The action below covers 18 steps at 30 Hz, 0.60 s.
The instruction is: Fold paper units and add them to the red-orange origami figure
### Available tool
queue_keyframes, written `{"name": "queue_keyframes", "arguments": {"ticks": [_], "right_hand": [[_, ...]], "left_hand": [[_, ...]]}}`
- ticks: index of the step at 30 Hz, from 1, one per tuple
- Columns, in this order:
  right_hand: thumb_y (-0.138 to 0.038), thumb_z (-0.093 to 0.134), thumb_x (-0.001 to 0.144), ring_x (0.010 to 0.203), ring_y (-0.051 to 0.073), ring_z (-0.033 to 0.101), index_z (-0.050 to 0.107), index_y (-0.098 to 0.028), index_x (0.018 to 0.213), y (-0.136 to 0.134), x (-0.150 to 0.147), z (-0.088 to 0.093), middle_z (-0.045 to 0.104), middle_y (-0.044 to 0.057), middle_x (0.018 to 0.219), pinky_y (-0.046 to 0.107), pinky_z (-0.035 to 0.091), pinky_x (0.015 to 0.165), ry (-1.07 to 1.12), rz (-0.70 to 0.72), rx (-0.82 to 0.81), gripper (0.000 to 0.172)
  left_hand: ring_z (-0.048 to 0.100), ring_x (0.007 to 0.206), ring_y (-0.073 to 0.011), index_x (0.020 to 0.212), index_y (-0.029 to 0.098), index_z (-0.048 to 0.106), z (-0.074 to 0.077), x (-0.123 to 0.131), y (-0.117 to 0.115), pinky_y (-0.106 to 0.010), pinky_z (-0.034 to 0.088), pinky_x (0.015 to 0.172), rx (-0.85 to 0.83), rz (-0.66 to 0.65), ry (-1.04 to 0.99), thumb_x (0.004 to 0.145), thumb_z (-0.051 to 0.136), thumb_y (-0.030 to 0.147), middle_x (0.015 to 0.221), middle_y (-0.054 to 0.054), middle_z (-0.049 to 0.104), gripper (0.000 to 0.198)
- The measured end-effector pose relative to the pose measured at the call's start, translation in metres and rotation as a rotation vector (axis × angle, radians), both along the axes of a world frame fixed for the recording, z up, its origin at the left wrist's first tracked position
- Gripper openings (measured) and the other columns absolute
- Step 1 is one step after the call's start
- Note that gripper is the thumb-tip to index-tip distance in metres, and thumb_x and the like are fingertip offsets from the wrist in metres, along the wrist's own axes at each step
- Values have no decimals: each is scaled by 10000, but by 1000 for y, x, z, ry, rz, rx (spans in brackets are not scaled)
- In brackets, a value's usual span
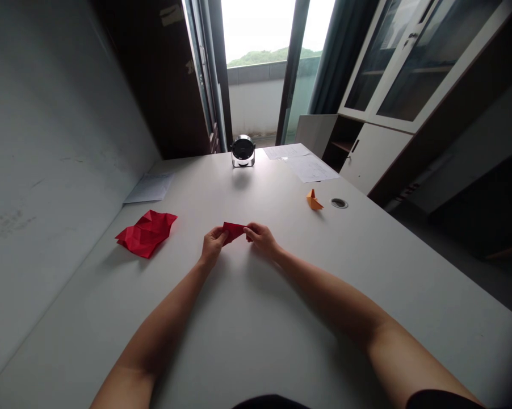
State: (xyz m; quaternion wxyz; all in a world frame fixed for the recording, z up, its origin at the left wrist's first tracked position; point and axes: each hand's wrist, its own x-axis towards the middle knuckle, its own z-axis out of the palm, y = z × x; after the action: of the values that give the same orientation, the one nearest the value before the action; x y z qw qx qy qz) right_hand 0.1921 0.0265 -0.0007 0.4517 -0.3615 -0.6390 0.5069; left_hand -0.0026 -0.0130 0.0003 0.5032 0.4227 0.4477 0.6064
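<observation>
A small folded piece of red paper [233,230] is held just above the white table [247,318] between both my hands. My left hand [213,245] pinches its left end with thumb and fingers. My right hand [261,237] pinches its right end. Both forearms reach in from the bottom edge. Part of the paper is hidden behind my fingers.
A crumpled, creased red sheet [146,232] lies at the left. A small orange folded paper figure [313,200] sits right of centre, beside a round cable hole [339,203]. A small fan [243,151] and white paper sheets [309,167] lie at the far end; another sheet [150,187] lies by the left wall.
</observation>
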Motion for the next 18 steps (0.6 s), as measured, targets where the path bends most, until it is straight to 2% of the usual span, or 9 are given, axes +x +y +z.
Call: {"name": "queue_keyframes", "arguments": {"ticks": [7,9,13,18], "right_hand": [[-532,584,886,558,129,530,622,-196,781,0,1,-1,606,-9,613,253,408,560,-125,-9,53,354],[-527,583,887,549,125,522,620,-196,774,0,1,0,606,-13,607,248,400,556,-153,-13,64,352],[-523,595,881,544,120,509,605,-193,758,-3,1,3,596,-18,597,240,382,541,-137,21,58,353],[-528,626,866,549,118,503,600,-189,752,-5,1,7,589,-19,598,241,378,539,-71,81,28,359]], "left_hand": [[651,714,-170,938,130,707,4,2,-7,-266,504,619,83,-8,205,832,699,531,838,-79,725,415],[626,670,-161,919,127,709,7,2,-9,-252,466,570,109,11,265,828,697,547,791,-74,714,430],[608,669,-154,918,140,723,9,2,-12,-245,443,578,140,34,357,780,757,518,777,-53,714,404],[549,590,-136,786,149,712,6,2,-10,-246,396,538,120,65,314,788,745,518,671,-24,671,371]]}}
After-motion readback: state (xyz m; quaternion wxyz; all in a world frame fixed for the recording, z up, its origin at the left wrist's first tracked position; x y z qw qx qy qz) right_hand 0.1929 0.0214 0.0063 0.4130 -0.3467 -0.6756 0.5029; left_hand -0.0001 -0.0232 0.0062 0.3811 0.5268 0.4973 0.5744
